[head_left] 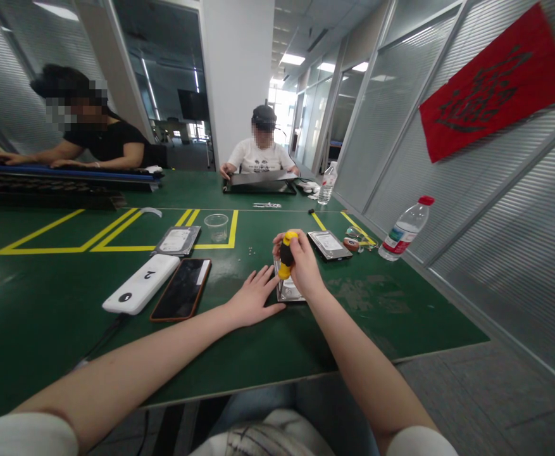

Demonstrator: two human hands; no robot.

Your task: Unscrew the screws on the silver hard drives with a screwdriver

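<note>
The open-faced silver metal hard drive (290,291) lies on the green table (372,329), between the hands. It is judged rigid, fairly light, smooth and fragile inside; hold it by its side edges. The right hand (307,269) grips the yellow-and-black plastic screwdriver (286,254) upright above it; the tip is not discernible. The left hand (251,299) is spread palm-down beside the drive, fingertips at its left edge. Further left lie a dark orange-edged phone (181,291) and a white power bank (141,284).
</note>
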